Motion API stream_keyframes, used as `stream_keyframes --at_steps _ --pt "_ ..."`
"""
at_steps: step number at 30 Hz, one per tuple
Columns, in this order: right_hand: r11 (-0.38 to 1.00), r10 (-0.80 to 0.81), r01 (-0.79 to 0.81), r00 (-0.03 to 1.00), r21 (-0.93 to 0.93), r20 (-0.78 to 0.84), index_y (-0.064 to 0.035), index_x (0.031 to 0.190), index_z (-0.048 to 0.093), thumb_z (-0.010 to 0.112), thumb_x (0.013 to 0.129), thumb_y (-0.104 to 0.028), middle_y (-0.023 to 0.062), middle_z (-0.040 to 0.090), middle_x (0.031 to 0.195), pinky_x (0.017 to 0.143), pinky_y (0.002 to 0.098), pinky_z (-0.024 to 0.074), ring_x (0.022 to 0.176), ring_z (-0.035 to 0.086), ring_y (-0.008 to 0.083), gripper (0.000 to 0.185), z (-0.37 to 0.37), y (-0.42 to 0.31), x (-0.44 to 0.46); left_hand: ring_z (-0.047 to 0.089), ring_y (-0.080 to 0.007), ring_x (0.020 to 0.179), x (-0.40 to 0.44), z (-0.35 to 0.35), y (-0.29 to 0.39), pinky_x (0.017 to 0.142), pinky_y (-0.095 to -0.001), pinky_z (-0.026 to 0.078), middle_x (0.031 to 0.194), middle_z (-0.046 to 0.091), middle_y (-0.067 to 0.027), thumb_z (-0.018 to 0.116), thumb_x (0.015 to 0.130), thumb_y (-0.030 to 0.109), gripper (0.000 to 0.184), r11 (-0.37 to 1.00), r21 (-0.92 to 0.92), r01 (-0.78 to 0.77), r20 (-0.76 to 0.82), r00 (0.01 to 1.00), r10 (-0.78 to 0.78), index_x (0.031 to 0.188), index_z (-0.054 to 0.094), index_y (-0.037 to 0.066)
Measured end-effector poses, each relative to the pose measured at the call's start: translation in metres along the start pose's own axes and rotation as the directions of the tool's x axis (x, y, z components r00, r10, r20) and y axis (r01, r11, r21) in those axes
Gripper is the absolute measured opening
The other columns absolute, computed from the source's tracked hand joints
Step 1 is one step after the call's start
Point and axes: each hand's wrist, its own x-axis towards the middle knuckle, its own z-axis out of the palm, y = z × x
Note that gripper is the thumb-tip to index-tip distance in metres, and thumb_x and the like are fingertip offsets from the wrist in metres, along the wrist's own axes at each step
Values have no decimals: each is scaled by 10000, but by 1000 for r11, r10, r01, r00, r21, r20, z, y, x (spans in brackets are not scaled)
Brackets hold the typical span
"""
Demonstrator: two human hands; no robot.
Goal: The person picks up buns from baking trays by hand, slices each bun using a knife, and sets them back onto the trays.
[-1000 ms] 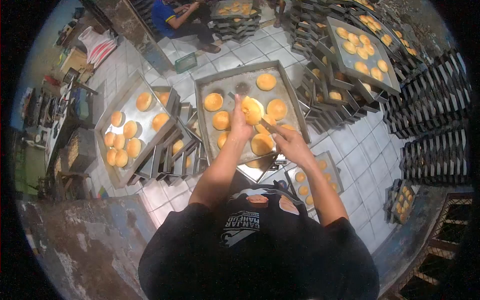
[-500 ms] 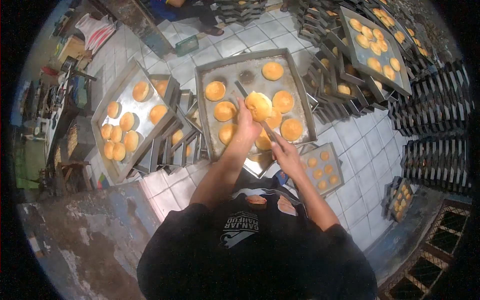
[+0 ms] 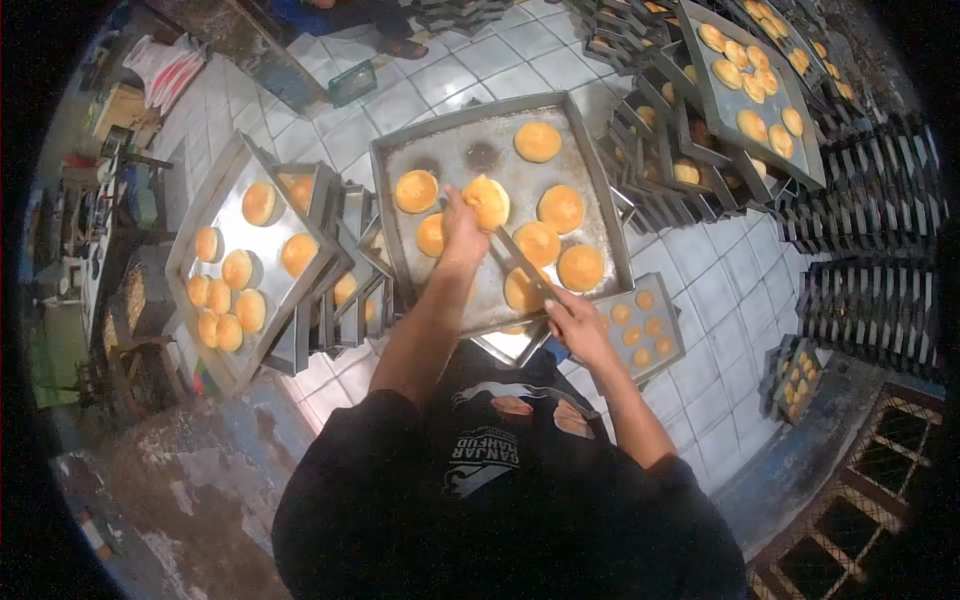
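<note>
A golden bun (image 3: 489, 203) is gripped in my left hand (image 3: 462, 228), held above a square metal baking tray (image 3: 483, 290). My right hand (image 3: 580, 326) is closed round the handle of a long knife (image 3: 522, 262). Its blade slants up and left, with its upper end close to the lower edge of the bun; whether it touches, I cannot tell. Below on the tray lie several round buns, among them one bun (image 3: 538, 142) near the far edge and another bun (image 3: 581, 268) at the right. My left hand and forearm partly hide buns on the left side.
At left, a tilted tray (image 3: 285, 240) of buns tops stacked trays. Another loaded tray (image 3: 715, 110) rests on a stack at upper right. Dark tray stacks (image 3: 870, 320) stand far right. A smaller tray (image 3: 665, 318) of buns sits near my right forearm. A person's foot (image 3: 403, 48) shows at the top.
The knife has drawn back toward the lower right; its blade no longer sticks out past the bun. My left hand and the bun have shifted slightly left.
</note>
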Motion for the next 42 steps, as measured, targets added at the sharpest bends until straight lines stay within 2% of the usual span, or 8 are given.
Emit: stream_keyframes --at_steps 4,6,9,18,21,27,30,42 --pt "917 213 -145 965 371 -150 -40 1398 604 591 1037 -204 -43 530 745 535 212 374 610 472 50 397 -22 13 -40 668 -308 1119 51 -8 12 939 -484 550 1259 642 -154 497 1035 578 648 969 168 -181 44 983 176 1350 544 14" --pt "873 276 -130 927 470 -255 -28 1384 609 588 1038 -200 -61 504 736 518 198 348 603 451 39 387 -33 18 -55 677 -350 1059 61 -5 17 904 -480 528 1171 679 -203 564 1028 459 511 478 769 -425 176 859 480 1186 643 -21" --pt "850 296 -47 866 525 -403 -33 1401 586 579 1044 -206 -77 473 726 485 193 317 568 415 32 397 -45 25 -67 658 -409 1047 51 31 27 902 -485 502 1133 684 -253 590 1004 382 427 -128 888 -442 430 698 572 1065 691 -29" --pt "878 332 -112 843 466 -423 -92 1453 550 587 1047 -262 -51 500 623 396 210 275 446 393 36 441 -38 36 -95 593 -425 1168 117 149 -25 993 -501 476 1192 653 -260 732 864 484 538 -224 907 -357 412 864 289 1180 668 53" --pt "885 321 -107 846 454 -426 -92 1446 559 584 1049 -257 -51 505 627 404 207 281 450 394 34 431 -40 35 -99 649 -435 1060 70 145 -45 898 -516 532 1199 648 -256 801 831 434 608 -366 755 -544 656 629 417 1248 616 32" --pt "926 166 -3 902 378 -400 -85 1467 535 562 1058 -235 -56 502 650 428 209 269 476 380 30 436 -55 21 -86 640 -325 1114 23 124 -58 983 -478 506 1207 649 -166 850 812 237 574 398 663 -634 542 773 329 1278 573 50" --pt "946 -35 171 899 277 -436 -51 1453 540 564 1054 -248 -46 525 713 522 236 379 580 464 56 445 -55 7 -82 622 -278 1205 -18 119 -24 963 -467 543 1294 642 -109 756 929 326 555 983 88 -160 546 833 87 1372 530 81" --pt "762 -605 484 768 -429 -209 64 1385 535 580 987 -63 313 659 1183 939 440 517 1121 657 445 420 -18 -49 -101 707 -231 843 -98 66 32 799 -413 590 918 734 -37 732 856 602 453 905 -424 35 361 923 134 971 702 165"
